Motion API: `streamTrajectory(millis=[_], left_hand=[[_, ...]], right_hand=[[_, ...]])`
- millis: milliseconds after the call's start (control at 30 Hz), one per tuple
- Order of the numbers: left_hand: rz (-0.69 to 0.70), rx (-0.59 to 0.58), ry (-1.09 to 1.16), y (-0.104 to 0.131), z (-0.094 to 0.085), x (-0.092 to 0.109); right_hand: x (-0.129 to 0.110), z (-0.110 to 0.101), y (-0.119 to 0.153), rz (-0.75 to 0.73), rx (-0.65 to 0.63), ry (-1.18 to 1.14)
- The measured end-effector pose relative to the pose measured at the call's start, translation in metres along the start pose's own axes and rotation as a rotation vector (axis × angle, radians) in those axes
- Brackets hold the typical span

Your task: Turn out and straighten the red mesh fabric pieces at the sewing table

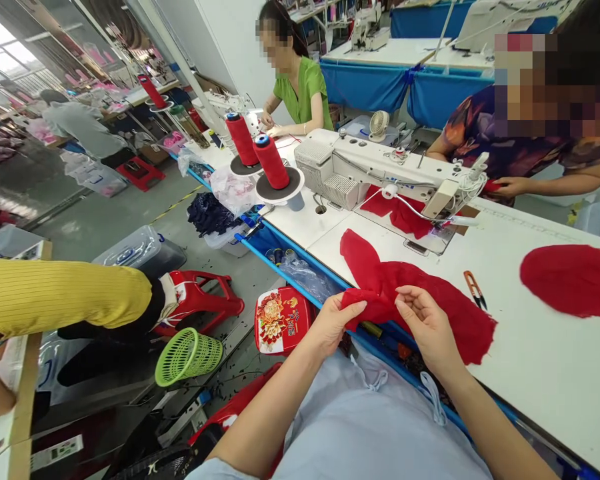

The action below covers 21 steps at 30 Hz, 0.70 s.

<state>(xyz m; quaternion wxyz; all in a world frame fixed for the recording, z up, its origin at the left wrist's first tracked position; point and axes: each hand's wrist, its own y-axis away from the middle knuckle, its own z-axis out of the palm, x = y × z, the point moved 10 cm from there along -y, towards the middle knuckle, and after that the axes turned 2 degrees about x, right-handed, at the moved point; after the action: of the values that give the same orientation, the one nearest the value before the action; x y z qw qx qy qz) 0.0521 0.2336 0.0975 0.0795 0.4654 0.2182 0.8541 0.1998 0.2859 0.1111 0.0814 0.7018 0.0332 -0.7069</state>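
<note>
A piece of red fabric (430,293) lies partly on the white table, its near edge lifted at the table's front. My left hand (334,320) pinches that edge, thumb on top. Close by on the right, my right hand (424,320) has its thumb and forefinger pressed together at the cloth's edge, the other fingers curled. Orange-handled thread snips (475,291) rest right of the fabric. Farther right lies a separate red fabric piece (573,279). Beyond my hands stands a white sewing machine (380,167), with more red cloth (405,217) under its arm.
Two red thread cones (271,163) stand at the table's left end. Below the edge runs a blue-framed trough (300,267) with bagged items. A green basket (187,357) and a red stool (205,293) are on the floor. Co-workers sit across the table and at left.
</note>
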Motion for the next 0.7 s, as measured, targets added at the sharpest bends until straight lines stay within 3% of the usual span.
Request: streamTrajectory(millis=[200,367,467,600,700], left_hand=[[0.005,-0.022,-0.059,0.008,0.005,0.006],[0.018,-0.060,-0.132,0.014,0.010,0.009],[0.032,-0.121,-0.235,0.018,0.018,0.008],[-0.006,-0.208,-0.321,0.024,0.028,0.000],[-0.055,-0.204,-0.330,0.025,0.025,-0.006]], right_hand=[[-0.006,0.011,0.009,-0.015,-0.045,0.016],[-0.046,0.015,0.017,-0.256,-0.004,0.218],[-0.065,0.030,0.019,-0.331,-0.059,0.294],[-0.058,0.054,0.015,-0.192,-0.257,0.245],[-0.050,0.060,0.014,-0.097,-0.314,0.176]])
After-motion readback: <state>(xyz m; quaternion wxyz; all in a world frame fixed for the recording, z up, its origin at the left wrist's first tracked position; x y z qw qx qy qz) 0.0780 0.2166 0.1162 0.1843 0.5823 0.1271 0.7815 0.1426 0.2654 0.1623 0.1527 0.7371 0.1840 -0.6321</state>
